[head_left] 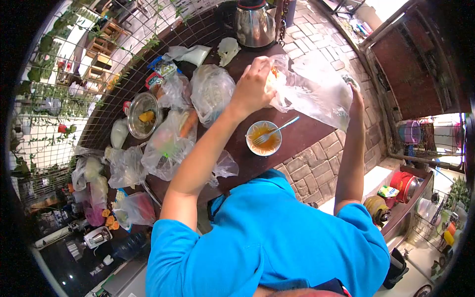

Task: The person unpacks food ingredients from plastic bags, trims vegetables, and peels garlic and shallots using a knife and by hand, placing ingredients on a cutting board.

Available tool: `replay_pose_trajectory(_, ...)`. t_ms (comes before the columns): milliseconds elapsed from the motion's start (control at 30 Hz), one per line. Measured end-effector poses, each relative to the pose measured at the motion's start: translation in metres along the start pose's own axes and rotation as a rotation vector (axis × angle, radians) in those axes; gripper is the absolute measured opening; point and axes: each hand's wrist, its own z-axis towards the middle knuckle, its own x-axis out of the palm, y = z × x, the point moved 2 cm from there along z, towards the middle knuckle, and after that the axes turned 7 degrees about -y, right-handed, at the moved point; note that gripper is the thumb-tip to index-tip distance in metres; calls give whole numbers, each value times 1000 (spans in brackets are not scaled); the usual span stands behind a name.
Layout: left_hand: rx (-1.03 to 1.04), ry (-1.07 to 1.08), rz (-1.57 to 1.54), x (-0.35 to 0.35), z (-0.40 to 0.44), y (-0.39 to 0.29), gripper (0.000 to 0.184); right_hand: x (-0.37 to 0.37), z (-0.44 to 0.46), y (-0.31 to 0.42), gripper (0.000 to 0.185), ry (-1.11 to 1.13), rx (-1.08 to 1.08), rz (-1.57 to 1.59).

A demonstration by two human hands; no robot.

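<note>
A clear plastic bag (321,94) is stretched between my two hands above the table's right edge. My left hand (255,84) is closed at the bag's left end, beside something pale with an orange-red patch (275,73) that I cannot fully make out. My right hand (355,96) grips the bag's far right side, its fingers partly hidden behind the plastic. Below the bag, a patterned bowl (251,143) holds an orange-yellow liquid. A fork (277,129) rests in it, its handle over the rim.
On the dark table (227,171) are several filled plastic bags (212,91). A metal bowl (143,129) with a yellow piece inside stands at left. An electric kettle (255,24) stands at the back. Wire mesh (54,114) borders the left side; brick paving (316,168) lies at right.
</note>
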Motion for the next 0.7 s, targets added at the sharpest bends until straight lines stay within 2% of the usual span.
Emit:
replay_pose_trajectory(67, 124, -41, 53, -5, 7, 4, 67, 2, 3, 3, 42, -37, -22, -4)
replay_pose_trajectory(133, 93, -34, 29, -8, 12, 6, 66, 27, -13, 37, 38, -111, 41, 14)
replay_pose_trajectory(267, -25, 5, -31, -7, 17, 18, 64, 45, -5, 57, 39, -15, 12, 78)
replay_pose_trajectory(400, -110, 58, -123, -13, 19, 14, 65, 44, 15, 60, 41, 44, -45, -63)
replay_pose_trajectory(467, -105, 54, -200, -12, 18, 16, 64, 51, 14, 76, 44, 45, -154, -272)
replay_pose_trajectory(533, -85, 46, -192, -10, 18, 22, 66, 60, 11, 87, 46, 68, -188, -258)
replay_pose_trajectory(600, -64, 42, -187, -8, 19, 27, 69, 65, 13, 94, 49, 142, -288, -462)
replay_pose_trajectory(700, -48, 17, -189, -7, 21, 30, 67, 74, 13, 104, 51, 143, -327, -585)
